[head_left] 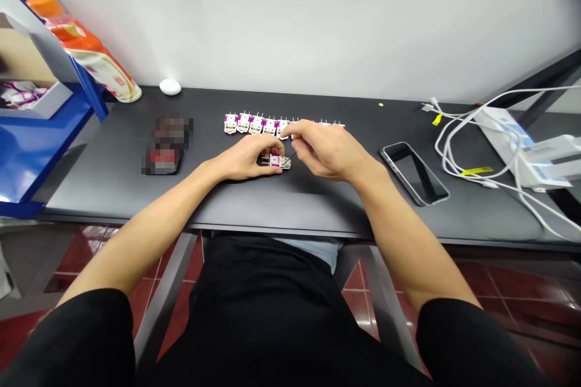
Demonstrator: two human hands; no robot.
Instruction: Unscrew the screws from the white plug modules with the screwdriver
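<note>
Small white-and-purple part [276, 161], one, in the left hand [242, 159], low over the desk [281, 202]
Long axis roughly side to side, prongs towards the left palm; left thumb on the near edge, fingers curled at the far edge, closed to the part's width; left hand nearer, right hand [333, 151] just beyond the part's right end, fingertips pinched on a thin dark tool [292, 157], slanting down-left to the part; row of similar parts [256, 124] behind; desk contact: cannot tell
</note>
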